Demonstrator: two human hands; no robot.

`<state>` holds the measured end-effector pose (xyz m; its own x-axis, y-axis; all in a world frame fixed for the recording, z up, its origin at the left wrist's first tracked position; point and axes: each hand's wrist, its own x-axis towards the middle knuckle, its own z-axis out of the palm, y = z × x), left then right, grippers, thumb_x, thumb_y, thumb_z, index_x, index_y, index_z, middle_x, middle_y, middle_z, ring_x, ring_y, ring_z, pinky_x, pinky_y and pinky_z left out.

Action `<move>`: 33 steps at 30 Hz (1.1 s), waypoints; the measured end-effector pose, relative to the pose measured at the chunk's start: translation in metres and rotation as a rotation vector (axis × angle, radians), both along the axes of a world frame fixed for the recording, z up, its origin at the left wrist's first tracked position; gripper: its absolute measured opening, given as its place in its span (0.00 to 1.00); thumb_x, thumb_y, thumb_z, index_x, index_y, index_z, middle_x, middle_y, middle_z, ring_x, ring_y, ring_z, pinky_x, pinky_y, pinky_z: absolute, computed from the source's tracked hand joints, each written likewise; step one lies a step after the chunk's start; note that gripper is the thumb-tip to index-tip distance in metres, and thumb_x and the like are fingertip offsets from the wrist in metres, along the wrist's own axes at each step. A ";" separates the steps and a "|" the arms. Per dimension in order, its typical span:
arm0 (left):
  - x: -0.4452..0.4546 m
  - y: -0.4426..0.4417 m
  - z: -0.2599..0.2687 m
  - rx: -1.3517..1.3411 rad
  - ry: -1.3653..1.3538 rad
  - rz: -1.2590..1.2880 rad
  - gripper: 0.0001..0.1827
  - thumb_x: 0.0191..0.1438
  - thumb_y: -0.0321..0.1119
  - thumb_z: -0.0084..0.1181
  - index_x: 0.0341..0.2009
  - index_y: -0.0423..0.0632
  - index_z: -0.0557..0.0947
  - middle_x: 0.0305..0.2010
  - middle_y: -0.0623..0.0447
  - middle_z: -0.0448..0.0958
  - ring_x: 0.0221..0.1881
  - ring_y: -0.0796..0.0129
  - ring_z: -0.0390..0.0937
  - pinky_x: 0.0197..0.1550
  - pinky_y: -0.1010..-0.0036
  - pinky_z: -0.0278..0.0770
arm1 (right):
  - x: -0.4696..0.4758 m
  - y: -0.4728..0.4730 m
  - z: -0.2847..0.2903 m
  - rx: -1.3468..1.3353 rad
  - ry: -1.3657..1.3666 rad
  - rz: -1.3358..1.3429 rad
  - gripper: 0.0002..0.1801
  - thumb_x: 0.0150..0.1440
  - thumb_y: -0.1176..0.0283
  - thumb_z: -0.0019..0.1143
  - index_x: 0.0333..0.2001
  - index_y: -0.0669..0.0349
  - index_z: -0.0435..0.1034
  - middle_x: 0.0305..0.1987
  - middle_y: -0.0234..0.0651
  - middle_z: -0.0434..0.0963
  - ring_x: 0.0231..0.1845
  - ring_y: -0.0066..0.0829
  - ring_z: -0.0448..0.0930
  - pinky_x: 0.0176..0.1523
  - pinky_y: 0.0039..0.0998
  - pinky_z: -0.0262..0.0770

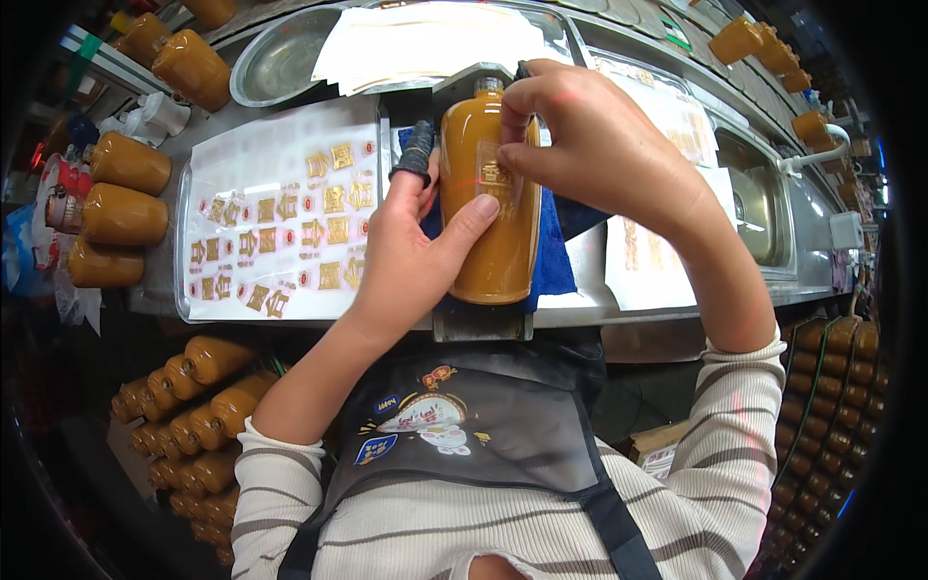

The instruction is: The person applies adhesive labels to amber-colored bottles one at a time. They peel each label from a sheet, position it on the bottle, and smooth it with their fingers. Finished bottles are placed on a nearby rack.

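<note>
An amber-brown glass bottle (489, 246) lies on a blue cloth (554, 254) over a metal stand, its open neck pointing away from me. My left hand (428, 232) grips its left side, thumb on the front, with black wrapping on one finger. My right hand (580, 138) is over the bottle's upper right, thumb and a finger pinched together at a clear decal (496, 170) with gold characters on the glass. Whether they hold the decal's edge cannot be told. Left of the bottle, a tray (183, 246) bears a white sheet with several rows of gold decals.
A round metal basin (279, 61) and a stack of white paper sheets (428, 40) stand at the back. More amber bottles (127, 214) are at the left. A sink (757, 203) with a white faucet (826, 148) is at the right. Stacked bottles (203, 428) fill the space below the counter.
</note>
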<state>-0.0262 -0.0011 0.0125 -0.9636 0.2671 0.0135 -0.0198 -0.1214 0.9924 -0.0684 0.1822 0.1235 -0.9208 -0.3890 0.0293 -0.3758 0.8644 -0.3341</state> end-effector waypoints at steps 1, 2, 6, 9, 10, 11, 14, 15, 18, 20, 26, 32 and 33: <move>0.000 0.002 -0.007 -0.052 0.006 0.008 0.27 0.57 0.40 0.68 0.50 0.31 0.73 0.47 0.40 0.80 0.51 0.66 0.78 0.55 0.69 0.74 | 0.001 0.000 0.000 0.000 0.009 -0.005 0.09 0.49 0.73 0.65 0.31 0.67 0.76 0.33 0.44 0.75 0.36 0.44 0.79 0.41 0.38 0.75; -0.001 0.004 -0.010 -0.104 0.011 0.017 0.24 0.58 0.39 0.67 0.47 0.32 0.74 0.45 0.40 0.81 0.49 0.67 0.78 0.53 0.69 0.75 | 0.002 0.000 -0.004 -0.037 0.033 -0.043 0.09 0.48 0.73 0.65 0.30 0.67 0.75 0.33 0.45 0.75 0.36 0.47 0.78 0.41 0.39 0.74; 0.004 0.006 -0.010 0.007 -0.017 0.020 0.22 0.59 0.38 0.65 0.47 0.34 0.73 0.46 0.41 0.81 0.48 0.66 0.79 0.51 0.70 0.76 | 0.021 0.007 -0.023 -0.246 0.133 -0.251 0.09 0.54 0.71 0.61 0.36 0.65 0.74 0.34 0.39 0.76 0.31 0.35 0.76 0.37 0.33 0.73; 0.007 0.011 -0.004 0.147 -0.020 0.054 0.23 0.60 0.37 0.64 0.51 0.35 0.72 0.50 0.41 0.79 0.50 0.67 0.78 0.52 0.70 0.77 | 0.046 0.013 -0.048 -0.538 -0.104 -0.502 0.14 0.56 0.66 0.64 0.39 0.65 0.71 0.38 0.34 0.76 0.23 0.17 0.70 0.27 0.23 0.67; 0.007 0.013 -0.004 0.187 -0.065 0.049 0.24 0.61 0.36 0.63 0.54 0.36 0.70 0.51 0.42 0.78 0.51 0.67 0.78 0.53 0.70 0.77 | 0.056 0.008 -0.050 -0.615 -0.172 -0.550 0.17 0.55 0.65 0.66 0.40 0.66 0.70 0.39 0.33 0.75 0.20 0.13 0.68 0.24 0.21 0.64; 0.006 0.011 -0.004 0.175 -0.098 0.016 0.27 0.61 0.35 0.62 0.58 0.36 0.68 0.56 0.42 0.75 0.55 0.66 0.75 0.57 0.69 0.73 | 0.062 0.002 -0.053 -0.691 -0.242 -0.599 0.19 0.55 0.65 0.68 0.40 0.66 0.69 0.40 0.33 0.74 0.18 0.10 0.65 0.21 0.19 0.61; 0.004 0.005 -0.002 0.151 -0.165 -0.073 0.34 0.61 0.33 0.61 0.67 0.36 0.63 0.64 0.43 0.70 0.64 0.64 0.70 0.67 0.67 0.66 | 0.070 -0.004 -0.062 -0.786 -0.235 -0.619 0.22 0.54 0.66 0.70 0.44 0.66 0.65 0.40 0.32 0.72 0.17 0.06 0.63 0.19 0.16 0.56; 0.004 0.005 -0.003 0.153 -0.167 -0.069 0.33 0.61 0.32 0.61 0.67 0.36 0.63 0.64 0.43 0.70 0.64 0.64 0.70 0.67 0.67 0.66 | 0.070 -0.004 -0.062 -0.818 -0.248 -0.630 0.23 0.54 0.67 0.71 0.44 0.66 0.65 0.40 0.32 0.72 0.17 0.06 0.63 0.19 0.16 0.57; 0.004 0.006 -0.002 0.164 -0.175 -0.069 0.33 0.61 0.31 0.60 0.67 0.36 0.63 0.64 0.43 0.69 0.64 0.64 0.70 0.67 0.67 0.66 | 0.068 -0.003 -0.064 -0.811 -0.251 -0.626 0.23 0.54 0.67 0.71 0.45 0.65 0.65 0.39 0.31 0.72 0.17 0.05 0.63 0.19 0.15 0.56; 0.003 0.007 -0.002 0.166 -0.174 -0.072 0.33 0.61 0.31 0.61 0.67 0.35 0.63 0.64 0.43 0.69 0.64 0.64 0.70 0.67 0.67 0.66 | 0.068 -0.003 -0.064 -0.824 -0.248 -0.632 0.23 0.54 0.67 0.71 0.44 0.64 0.64 0.38 0.31 0.72 0.16 0.05 0.63 0.18 0.15 0.55; 0.003 0.005 -0.002 0.167 -0.168 -0.076 0.33 0.61 0.31 0.61 0.66 0.35 0.62 0.65 0.42 0.69 0.64 0.64 0.69 0.67 0.67 0.66 | 0.067 -0.001 -0.066 -0.840 -0.248 -0.611 0.23 0.55 0.66 0.71 0.44 0.63 0.64 0.24 0.23 0.69 0.15 0.04 0.61 0.18 0.14 0.52; 0.002 0.005 -0.002 0.185 -0.180 -0.072 0.34 0.60 0.31 0.61 0.67 0.35 0.62 0.65 0.42 0.69 0.64 0.64 0.69 0.68 0.68 0.65 | 0.067 -0.001 -0.069 -0.884 -0.254 -0.614 0.22 0.55 0.66 0.70 0.44 0.61 0.64 0.16 0.17 0.65 0.14 0.03 0.60 0.18 0.13 0.49; 0.002 0.005 -0.002 0.184 -0.176 -0.071 0.34 0.60 0.31 0.61 0.67 0.35 0.62 0.65 0.42 0.68 0.65 0.64 0.69 0.68 0.68 0.65 | 0.068 -0.001 -0.069 -0.882 -0.251 -0.614 0.22 0.56 0.66 0.70 0.45 0.61 0.64 0.16 0.17 0.66 0.14 0.04 0.60 0.19 0.13 0.49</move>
